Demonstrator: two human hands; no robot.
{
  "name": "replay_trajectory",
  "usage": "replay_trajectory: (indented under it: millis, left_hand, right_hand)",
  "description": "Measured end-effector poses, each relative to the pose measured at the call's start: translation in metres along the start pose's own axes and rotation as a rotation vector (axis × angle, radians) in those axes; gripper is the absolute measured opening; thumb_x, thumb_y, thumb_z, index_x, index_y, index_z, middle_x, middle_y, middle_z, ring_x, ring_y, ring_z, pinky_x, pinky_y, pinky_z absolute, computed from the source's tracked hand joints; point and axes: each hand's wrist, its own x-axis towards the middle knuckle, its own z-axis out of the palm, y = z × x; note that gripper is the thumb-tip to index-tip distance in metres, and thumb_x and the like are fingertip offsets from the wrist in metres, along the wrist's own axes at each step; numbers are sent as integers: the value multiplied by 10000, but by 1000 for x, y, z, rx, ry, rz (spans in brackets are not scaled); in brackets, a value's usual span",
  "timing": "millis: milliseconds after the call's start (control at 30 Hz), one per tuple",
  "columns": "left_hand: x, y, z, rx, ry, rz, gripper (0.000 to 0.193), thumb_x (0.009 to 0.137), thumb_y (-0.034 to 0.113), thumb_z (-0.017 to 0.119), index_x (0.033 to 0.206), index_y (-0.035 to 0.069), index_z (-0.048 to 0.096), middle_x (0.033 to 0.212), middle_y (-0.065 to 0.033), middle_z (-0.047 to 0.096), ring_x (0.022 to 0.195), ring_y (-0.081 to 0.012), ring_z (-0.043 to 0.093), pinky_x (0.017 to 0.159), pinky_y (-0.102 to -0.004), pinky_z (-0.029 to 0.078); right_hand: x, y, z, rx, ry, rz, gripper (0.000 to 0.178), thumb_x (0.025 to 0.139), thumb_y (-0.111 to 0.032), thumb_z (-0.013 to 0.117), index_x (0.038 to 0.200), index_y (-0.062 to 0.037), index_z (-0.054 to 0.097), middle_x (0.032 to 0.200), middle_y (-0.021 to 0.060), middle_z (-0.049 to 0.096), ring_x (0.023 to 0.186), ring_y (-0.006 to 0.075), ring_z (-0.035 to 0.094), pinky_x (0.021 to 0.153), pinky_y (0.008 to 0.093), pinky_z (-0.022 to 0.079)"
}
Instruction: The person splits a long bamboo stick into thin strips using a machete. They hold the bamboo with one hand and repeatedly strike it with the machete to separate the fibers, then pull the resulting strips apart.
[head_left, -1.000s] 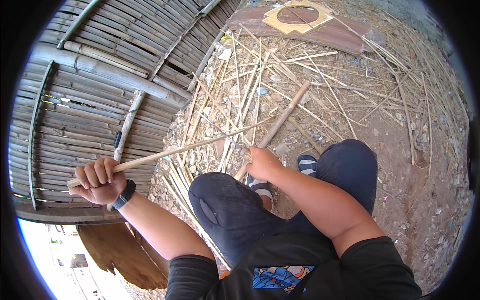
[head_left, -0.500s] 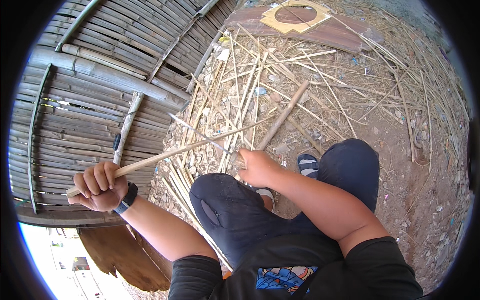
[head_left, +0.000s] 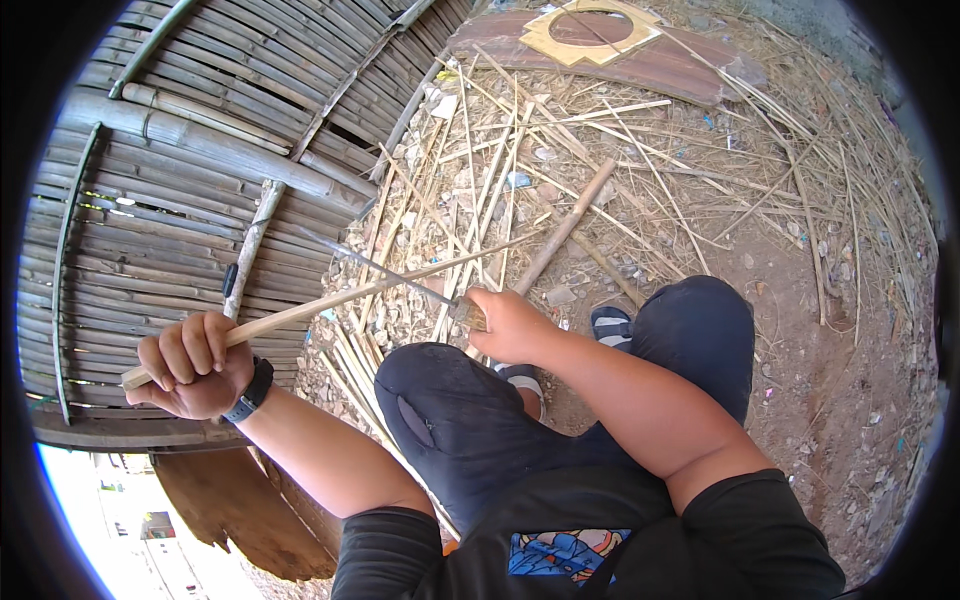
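My left hand (head_left: pixel 197 365), fingers wrapped round it, grips the thick end of a long pale bamboo strip (head_left: pixel 310 308). The strip slants up and away to the right, tapering toward its far end. In my closed right hand (head_left: pixel 508 326) is the wooden handle of a knife (head_left: pixel 420 288). Its long narrow blade points up to the left and crosses the strip near the middle; whether the edge bites into it I cannot tell. Beyond my right hand a thick round pole (head_left: pixel 570 228) lies aslant on the ground.
A bamboo slat wall (head_left: pixel 200 215) rises close on the left. Many loose bamboo strips (head_left: pixel 500 165) litter the stony ground ahead. Farther off lies a brown board (head_left: pixel 500 38) with a yellow cut-out frame (head_left: pixel 545 34) on it. My bent knees (head_left: pixel 430 400) are just below the hands.
My left hand has shifted slightly left with the bamboo strip. The knife's blade has swung, its tip now farther left, and my right hand has moved a little left.
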Motion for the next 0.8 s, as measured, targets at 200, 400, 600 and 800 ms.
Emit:
replay_trajectory:
  millis: [200, 400, 600, 800]
  left_hand:
    - [3, 1, 3, 11, 2, -1, 493, 949, 621, 598, 702, 220, 453, 502, 100, 370, 419, -57, 284, 455, -223, 302]
    - [0, -2, 0, 12, 33, 7, 494, 949, 623, 596, 700, 222, 450, 503, 101, 366, 421, -55, 284, 448, -217, 293]
    - [-7, 4, 0, 30, 41, 16, 487, 952, 603, 610, 700, 218, 449, 515, 104, 371, 426, -48, 292, 440, -211, 287]
    - [-5, 0, 3, 17, 37, 21, 482, 964, 597, 593, 703, 216, 453, 511, 104, 369, 421, -48, 290, 437, -218, 290]
  right_hand:
    - [8, 12, 2, -6, 64, 194, 482, 797, -160, 707, 1216, 50, 595, 832, 255, 680, 810, 404, 693, 737, 467, 533]
    - [6, 21, -2, 3, 4, 155, 497, 801, -170, 712, 1245, 20, 595, 905, 264, 683, 867, 413, 687, 750, 463, 531]
    - [-6, -20, -15, -37, -29, 125, 442, 805, -175, 716, 1184, 19, 599, 890, 269, 680, 869, 434, 679, 760, 483, 528]
    - [3, 9, -1, -54, 33, 96, 451, 799, -165, 702, 1184, 45, 600, 876, 270, 682, 854, 431, 684, 771, 484, 531]
